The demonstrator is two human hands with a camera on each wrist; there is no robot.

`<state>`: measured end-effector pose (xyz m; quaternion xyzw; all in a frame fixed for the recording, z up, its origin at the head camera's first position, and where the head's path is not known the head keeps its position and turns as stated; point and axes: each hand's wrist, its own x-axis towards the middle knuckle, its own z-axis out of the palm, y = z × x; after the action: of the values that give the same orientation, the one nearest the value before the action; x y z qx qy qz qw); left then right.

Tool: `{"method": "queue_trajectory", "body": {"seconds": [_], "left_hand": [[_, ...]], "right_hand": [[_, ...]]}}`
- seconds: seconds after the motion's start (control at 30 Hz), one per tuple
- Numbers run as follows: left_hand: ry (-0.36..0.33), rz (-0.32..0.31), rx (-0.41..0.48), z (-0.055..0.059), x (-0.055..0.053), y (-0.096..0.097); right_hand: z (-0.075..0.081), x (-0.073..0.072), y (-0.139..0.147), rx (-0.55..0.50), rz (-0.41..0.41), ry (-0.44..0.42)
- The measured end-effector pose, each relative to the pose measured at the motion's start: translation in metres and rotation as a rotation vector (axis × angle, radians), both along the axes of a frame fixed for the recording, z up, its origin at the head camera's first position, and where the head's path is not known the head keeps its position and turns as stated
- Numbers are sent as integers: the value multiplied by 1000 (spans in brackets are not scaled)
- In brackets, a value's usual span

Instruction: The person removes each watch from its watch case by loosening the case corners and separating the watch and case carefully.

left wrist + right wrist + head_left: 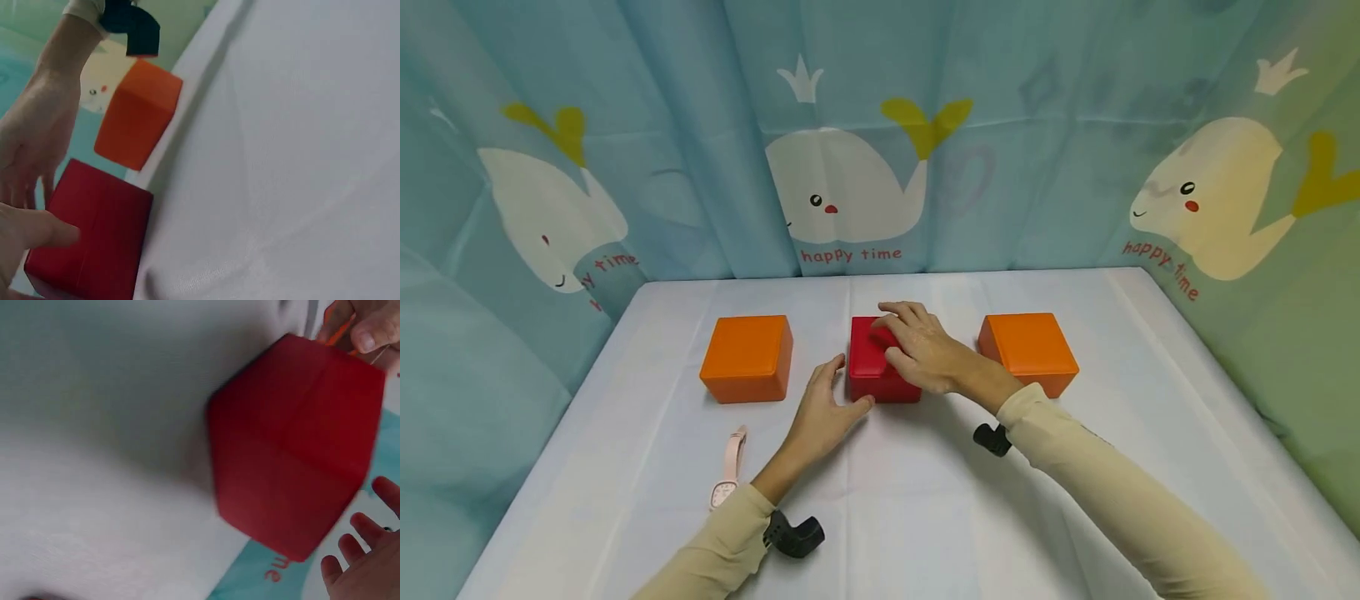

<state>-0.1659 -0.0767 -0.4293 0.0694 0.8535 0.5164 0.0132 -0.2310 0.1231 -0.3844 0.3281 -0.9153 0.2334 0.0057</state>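
A closed red box [865,354] sits at the middle of the table's far part. Beside its left side is my left hand [823,417], fingers and thumb spread; the thumb [47,230] is near the front face, and contact is hard to tell. My right hand [925,346] hovers over the box's right part with fingers loosely extended. In the right wrist view, those fingers [369,540] stand apart from the red box [294,437]. Neither hand grips anything.
An orange box [745,354] stands to the left, and another orange box [1030,346] to the right, partly behind my right forearm. A pale pink wristwatch [730,471] lies by my left wrist. A whale-print curtain [700,167] surrounds the white table [910,517].
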Motion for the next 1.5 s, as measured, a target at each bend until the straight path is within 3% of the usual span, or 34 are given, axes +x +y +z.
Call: {"method": "queue_trajectory", "body": {"seconds": [0.23, 0.37, 0.63, 0.93, 1.2, 1.5], "left_hand": [[62, -69, -37, -9, -13, 6], [73, -69, -28, -12, -15, 6], [32, -39, -48, -12, -18, 7], [37, -10, -63, -12, -19, 8], [46, 0, -125, -12, -17, 8], [20, 7, -225, -9, -19, 8]], "right_hand": [[-9, -1, 3, 92, -55, -91], [-8, -2, 4, 145, -40, -63], [-4, -7, 10, 186, -25, 11], [-7, -9, 10, 166, -15, 42], [-5, -11, 10, 159, -17, 0], [3, -16, 9, 155, -26, -104]]}}
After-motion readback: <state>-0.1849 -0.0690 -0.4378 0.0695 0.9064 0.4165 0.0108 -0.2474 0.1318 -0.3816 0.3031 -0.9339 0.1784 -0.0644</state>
